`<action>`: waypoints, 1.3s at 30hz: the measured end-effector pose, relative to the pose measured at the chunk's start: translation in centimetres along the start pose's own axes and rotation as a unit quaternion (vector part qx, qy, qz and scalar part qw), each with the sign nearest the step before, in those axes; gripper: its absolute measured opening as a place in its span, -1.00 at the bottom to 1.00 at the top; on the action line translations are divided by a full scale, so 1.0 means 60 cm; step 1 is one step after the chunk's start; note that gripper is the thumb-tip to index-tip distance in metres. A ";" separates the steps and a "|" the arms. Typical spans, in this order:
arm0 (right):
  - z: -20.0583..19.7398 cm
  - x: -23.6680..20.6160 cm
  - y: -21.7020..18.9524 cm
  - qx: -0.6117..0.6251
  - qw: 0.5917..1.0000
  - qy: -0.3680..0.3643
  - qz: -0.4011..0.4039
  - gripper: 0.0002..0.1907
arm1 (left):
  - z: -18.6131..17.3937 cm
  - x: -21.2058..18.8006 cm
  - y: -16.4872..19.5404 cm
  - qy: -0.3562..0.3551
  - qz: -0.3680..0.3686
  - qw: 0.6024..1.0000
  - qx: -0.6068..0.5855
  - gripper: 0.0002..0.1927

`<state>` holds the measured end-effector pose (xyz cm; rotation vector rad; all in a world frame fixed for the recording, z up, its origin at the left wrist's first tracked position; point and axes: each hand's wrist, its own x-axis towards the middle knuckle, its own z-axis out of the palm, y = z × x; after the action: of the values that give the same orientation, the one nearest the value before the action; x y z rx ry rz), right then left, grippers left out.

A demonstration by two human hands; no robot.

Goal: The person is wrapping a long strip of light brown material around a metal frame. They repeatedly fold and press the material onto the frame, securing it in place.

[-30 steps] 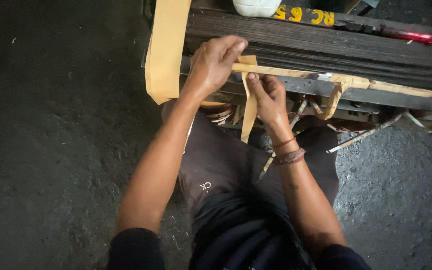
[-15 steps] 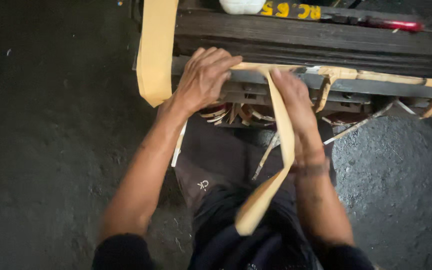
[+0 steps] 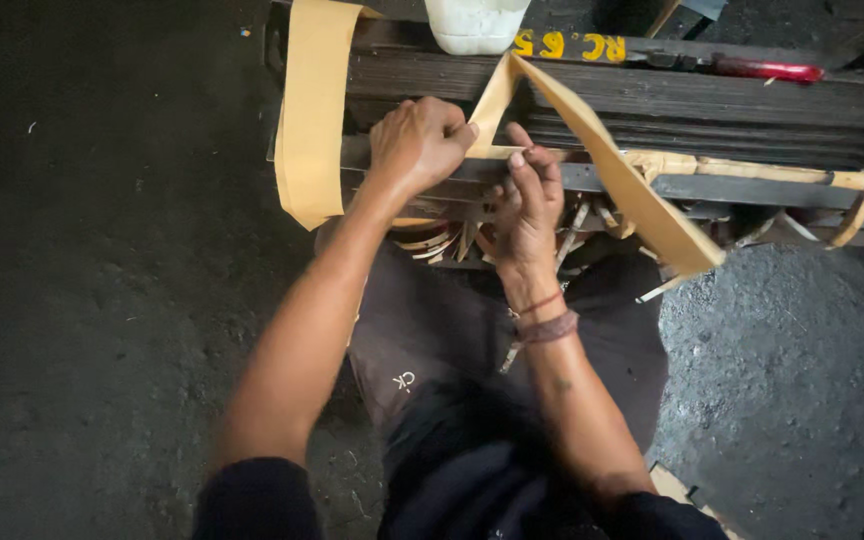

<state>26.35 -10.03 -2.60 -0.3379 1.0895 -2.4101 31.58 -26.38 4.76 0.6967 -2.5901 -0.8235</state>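
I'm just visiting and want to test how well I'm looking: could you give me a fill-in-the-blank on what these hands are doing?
1. Both hands grip a tan paper strip folded into a ____ shape.
2. The bracelets sit on the ____ wrist.
3. The left hand is closed into a ____ on the strip.
4. A red-handled tool lies on the dark ____ stack.

Missing words: triangular; right; fist; metal

A tan strip (image 3: pixel 612 170) is showing against dark grey-brown slats (image 3: pixel 712 105). A wider tan band (image 3: pixel 312 110) is hanging beside it. Yellow paint is marking the top slat, near a white jug (image 3: pixel 474 22) and a red handle (image 3: pixel 764 70). A reddish-brown cord (image 3: pixel 544 322) is circling one wrist. The floor (image 3: pixel 102 280) is looking black.
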 end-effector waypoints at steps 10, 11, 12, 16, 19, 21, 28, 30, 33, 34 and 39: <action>0.010 -0.039 -0.025 -0.452 0.882 -0.048 -0.121 -0.71 | 0.003 0.000 -0.007 -0.039 0.056 0.996 0.053 -0.55; 0.006 -0.040 -0.028 -0.441 0.892 -0.033 -0.100 -0.72 | 0.002 -0.007 -0.008 -0.043 0.065 0.996 0.036 -0.58; 0.002 -0.041 -0.029 -0.444 0.894 -0.034 -0.052 -0.71 | 0.000 -0.011 -0.010 -0.049 0.074 0.996 0.017 -0.59; -0.030 -0.057 -0.030 -0.524 0.836 -0.155 0.053 -0.65 | -0.010 -0.010 -0.019 -0.099 0.112 0.988 0.027 -0.58; -0.059 -0.086 -0.044 -0.556 0.772 -0.265 0.155 -0.51 | -0.016 -0.002 -0.021 -0.117 0.117 0.986 0.030 -0.56; -0.073 -0.089 -0.061 -0.558 0.750 -0.320 0.153 -0.37 | -0.019 0.002 -0.021 -0.110 0.152 0.982 0.015 -0.59; -0.035 -0.050 -0.034 -0.322 0.928 -0.175 0.068 -0.49 | -0.017 0.015 -0.011 -0.198 0.074 0.977 0.022 -0.56; -0.029 -0.061 -0.023 -0.298 0.940 -0.113 0.121 -0.63 | -0.012 0.009 -0.014 -0.142 0.126 0.982 -0.020 -0.62; -0.027 -0.077 -0.038 -0.309 0.942 -0.083 0.102 -0.68 | -0.006 -0.014 -0.024 -0.021 0.256 0.964 -0.065 -0.75; -0.025 -0.077 -0.052 -0.258 0.957 -0.074 0.112 -0.69 | -0.009 -0.020 -0.029 -0.039 0.263 0.962 -0.066 -0.75; 0.034 -0.010 -0.115 -0.199 0.971 -0.050 0.125 -0.64 | -0.017 -0.031 -0.031 -0.066 0.319 0.944 -0.058 -0.65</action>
<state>25.54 -7.07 3.92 -0.4197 1.4736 -1.9278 34.25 -27.15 4.10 -0.2467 -2.5978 -0.8058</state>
